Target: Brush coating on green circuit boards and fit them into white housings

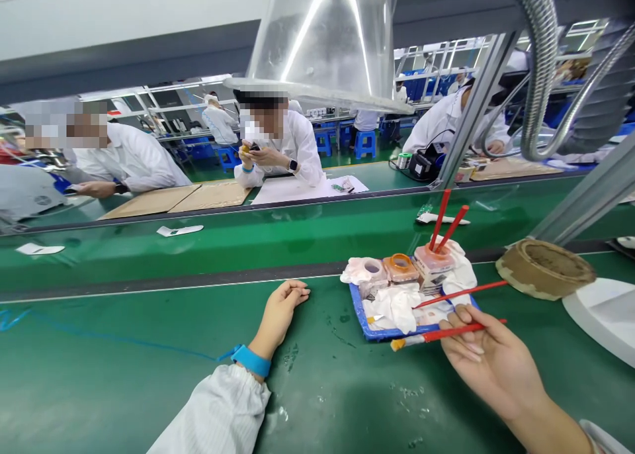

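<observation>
My right hand holds a red-handled brush between thumb and fingers, its yellowish bristles pointing left at the front edge of a blue tray. Another red brush lies across the tray over crumpled white tissue. Small jars stand along the tray's back, among them one with an orange rim and one with two upright red sticks. My left hand rests on the green table left of the tray, fingers curled together, with nothing visible in it; a blue wrist strap is on that arm.
A brown tape roll and a white dish are at the right. Beyond the table edge runs a green belt with white pieces on it. A clear hood hangs overhead. People in white coats sit opposite.
</observation>
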`<action>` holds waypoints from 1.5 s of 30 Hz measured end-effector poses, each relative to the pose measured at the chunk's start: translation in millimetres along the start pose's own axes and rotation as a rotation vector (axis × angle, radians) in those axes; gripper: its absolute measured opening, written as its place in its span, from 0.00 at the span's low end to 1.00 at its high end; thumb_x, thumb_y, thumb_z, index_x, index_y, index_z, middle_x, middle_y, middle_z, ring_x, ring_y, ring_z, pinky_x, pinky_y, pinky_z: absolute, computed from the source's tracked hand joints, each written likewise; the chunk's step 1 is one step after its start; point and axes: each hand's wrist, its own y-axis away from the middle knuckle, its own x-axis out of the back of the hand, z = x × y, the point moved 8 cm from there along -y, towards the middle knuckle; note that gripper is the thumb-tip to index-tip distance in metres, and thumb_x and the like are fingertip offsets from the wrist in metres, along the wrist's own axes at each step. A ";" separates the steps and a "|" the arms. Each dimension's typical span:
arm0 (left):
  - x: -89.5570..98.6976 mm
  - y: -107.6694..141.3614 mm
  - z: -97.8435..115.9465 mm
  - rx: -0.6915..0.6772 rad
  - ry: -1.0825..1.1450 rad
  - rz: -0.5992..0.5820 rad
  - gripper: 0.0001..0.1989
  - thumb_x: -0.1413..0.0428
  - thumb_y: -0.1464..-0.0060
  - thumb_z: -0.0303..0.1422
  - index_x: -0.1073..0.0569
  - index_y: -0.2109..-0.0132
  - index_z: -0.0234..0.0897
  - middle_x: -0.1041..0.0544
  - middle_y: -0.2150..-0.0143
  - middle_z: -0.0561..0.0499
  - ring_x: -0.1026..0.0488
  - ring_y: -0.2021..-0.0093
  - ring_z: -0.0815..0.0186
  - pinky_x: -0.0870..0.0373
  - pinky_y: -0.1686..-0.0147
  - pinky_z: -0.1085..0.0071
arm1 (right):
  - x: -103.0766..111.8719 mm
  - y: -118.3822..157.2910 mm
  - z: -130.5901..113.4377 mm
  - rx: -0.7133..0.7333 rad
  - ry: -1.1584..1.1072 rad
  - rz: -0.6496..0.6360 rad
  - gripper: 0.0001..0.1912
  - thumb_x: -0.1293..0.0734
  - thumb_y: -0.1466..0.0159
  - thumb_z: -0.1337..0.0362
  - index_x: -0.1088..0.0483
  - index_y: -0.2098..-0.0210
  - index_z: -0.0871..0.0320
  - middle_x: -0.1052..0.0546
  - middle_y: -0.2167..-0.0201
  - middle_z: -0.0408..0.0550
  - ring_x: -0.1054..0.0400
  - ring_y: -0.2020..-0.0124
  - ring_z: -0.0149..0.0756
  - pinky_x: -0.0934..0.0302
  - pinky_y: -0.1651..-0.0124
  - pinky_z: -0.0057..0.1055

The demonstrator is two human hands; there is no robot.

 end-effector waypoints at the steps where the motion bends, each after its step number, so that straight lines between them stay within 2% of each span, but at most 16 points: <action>1: -0.1 0.6 0.7 -0.003 0.000 0.000 0.08 0.41 0.55 0.35 0.26 0.68 0.35 0.25 0.71 0.51 0.26 0.63 0.64 0.30 0.56 0.66 | 0.3 0.2 0.0 0.002 -0.002 0.006 0.11 0.32 0.47 0.70 0.41 0.76 0.59 0.44 0.82 0.37 0.50 0.86 0.22 0.46 0.87 0.19; 14: -1.1 1.8 3.0 -0.017 0.001 -0.008 0.12 0.42 0.53 0.40 0.24 0.70 0.34 0.24 0.69 0.48 0.26 0.64 0.64 0.29 0.56 0.66 | 1.8 0.3 1.2 -0.011 -0.001 0.028 0.11 0.32 0.48 0.71 0.41 0.76 0.58 0.42 0.82 0.38 0.49 0.85 0.23 0.44 0.88 0.20; 22: -2.8 2.8 5.5 -0.034 0.000 -0.008 0.14 0.43 0.53 0.43 0.27 0.74 0.35 0.27 0.73 0.50 0.27 0.64 0.63 0.29 0.57 0.66 | 2.4 0.9 2.3 -0.010 0.003 0.013 0.11 0.33 0.48 0.71 0.42 0.76 0.58 0.43 0.81 0.39 0.49 0.85 0.23 0.44 0.87 0.20; 33: -0.3 2.8 2.0 -0.032 -0.013 -0.004 0.11 0.46 0.52 0.34 0.34 0.79 0.37 0.29 0.78 0.54 0.26 0.63 0.62 0.32 0.58 0.65 | 7.2 0.0 1.7 -0.008 0.013 0.042 0.11 0.32 0.48 0.70 0.41 0.76 0.58 0.44 0.81 0.39 0.50 0.85 0.23 0.44 0.88 0.20; 38: -0.1 1.5 -0.7 -0.024 -0.011 -0.015 0.14 0.46 0.49 0.37 0.34 0.79 0.36 0.30 0.78 0.54 0.27 0.64 0.64 0.33 0.57 0.62 | 1.3 1.1 1.3 -0.006 0.018 0.000 0.11 0.32 0.47 0.71 0.41 0.77 0.59 0.43 0.82 0.39 0.49 0.85 0.23 0.43 0.87 0.20; 45: -1.6 1.9 0.6 -0.020 -0.012 -0.021 0.14 0.45 0.51 0.40 0.31 0.79 0.37 0.29 0.77 0.51 0.27 0.63 0.61 0.32 0.58 0.66 | 0.4 0.1 2.0 -0.011 0.013 -0.014 0.11 0.32 0.46 0.70 0.41 0.77 0.59 0.43 0.82 0.39 0.49 0.85 0.23 0.43 0.87 0.20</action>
